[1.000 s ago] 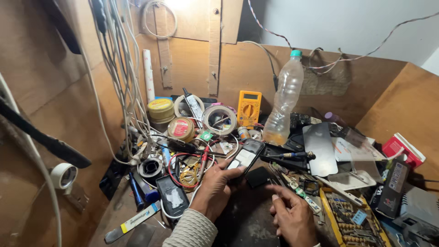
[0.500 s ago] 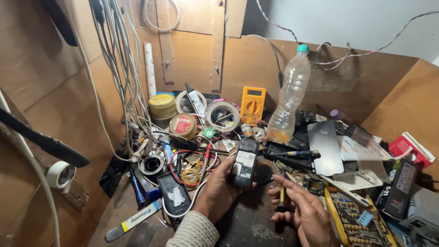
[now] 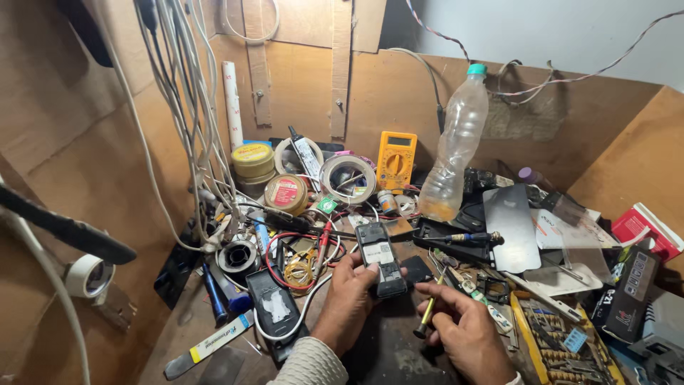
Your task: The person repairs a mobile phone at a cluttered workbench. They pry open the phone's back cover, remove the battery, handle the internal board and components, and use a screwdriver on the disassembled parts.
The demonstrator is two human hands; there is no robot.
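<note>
Now the left hand (image 3: 347, 296) grips a small opened black phone with its back cover off (image 3: 380, 258), lifted upright near the bench's front edge, where a second ago it lay flatter. Right hand (image 3: 463, 329) is closed around a thin yellow-handled screwdriver (image 3: 426, 317), newly picked up, tip just right of the phone. Yellow multimeter (image 3: 396, 158) and clear plastic bottle (image 3: 454, 153) stand at the back edge.

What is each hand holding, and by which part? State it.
The left hand holds an opened small phone, gripped at its lower end, back side up. The right hand holds a yellow-handled screwdriver by its handle, tip pointing up.
</note>
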